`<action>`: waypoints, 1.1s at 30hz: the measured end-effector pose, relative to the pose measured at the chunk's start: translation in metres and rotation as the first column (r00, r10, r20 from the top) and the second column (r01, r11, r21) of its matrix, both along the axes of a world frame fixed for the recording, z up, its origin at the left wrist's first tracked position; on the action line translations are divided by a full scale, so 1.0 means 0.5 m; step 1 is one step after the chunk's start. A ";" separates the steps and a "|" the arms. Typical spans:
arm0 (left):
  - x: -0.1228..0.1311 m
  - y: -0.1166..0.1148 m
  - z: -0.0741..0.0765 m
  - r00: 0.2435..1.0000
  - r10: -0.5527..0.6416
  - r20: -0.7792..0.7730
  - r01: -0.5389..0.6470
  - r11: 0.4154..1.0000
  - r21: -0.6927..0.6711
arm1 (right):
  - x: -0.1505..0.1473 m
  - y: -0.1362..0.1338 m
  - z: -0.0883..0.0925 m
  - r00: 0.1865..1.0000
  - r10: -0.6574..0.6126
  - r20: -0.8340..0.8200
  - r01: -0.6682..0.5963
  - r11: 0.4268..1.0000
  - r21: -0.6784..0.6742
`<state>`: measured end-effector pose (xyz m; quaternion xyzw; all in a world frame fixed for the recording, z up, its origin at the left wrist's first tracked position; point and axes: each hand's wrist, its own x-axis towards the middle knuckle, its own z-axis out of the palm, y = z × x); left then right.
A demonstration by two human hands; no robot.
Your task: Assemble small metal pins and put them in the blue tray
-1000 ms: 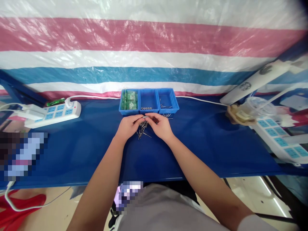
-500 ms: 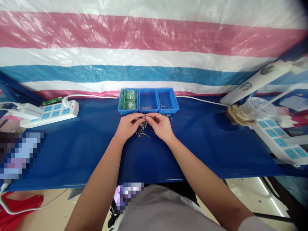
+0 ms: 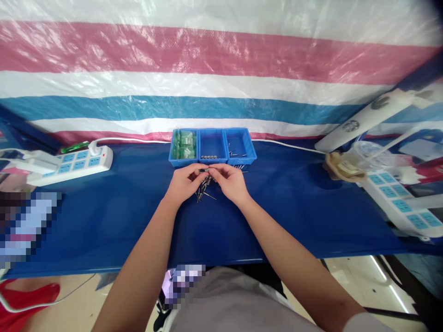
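My left hand (image 3: 183,183) and my right hand (image 3: 230,182) meet fingertip to fingertip over the blue table (image 3: 121,216), pinching a small dark metal part (image 3: 205,170) between them. Under the fingers lies a loose pile of thin metal pins (image 3: 204,189). Just beyond stand three joined blue bins (image 3: 213,146): the left one holds green parts (image 3: 185,143), the middle one a row of small metal pieces (image 3: 209,156), the right one a few pins (image 3: 237,152).
A white power strip (image 3: 74,161) lies at the far left, another power strip (image 3: 401,203) at the right beside a clear plastic cup (image 3: 367,154) and a white lamp arm (image 3: 363,117). A striped plastic sheet (image 3: 221,69) hangs behind the table.
The hands stay pinched together over the pins with only slight finger shifts. The view has moved a little.
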<state>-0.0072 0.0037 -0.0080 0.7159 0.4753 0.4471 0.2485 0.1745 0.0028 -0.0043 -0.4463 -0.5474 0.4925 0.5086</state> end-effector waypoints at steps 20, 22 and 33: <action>-0.002 0.000 0.001 1.000 -0.003 0.000 0.003 1.000 -0.017 | -0.001 -0.004 0.002 0.999 -0.009 0.053 0.008 1.000 0.027; -0.004 0.001 0.002 1.000 -0.002 -0.001 0.002 1.000 -0.026 | -0.002 -0.006 0.003 0.997 -0.012 0.074 0.009 0.999 0.040; -0.005 0.003 -0.003 1.000 0.021 0.020 -0.021 1.000 -0.024 | -0.001 -0.006 0.002 0.999 -0.003 0.053 0.002 1.000 0.020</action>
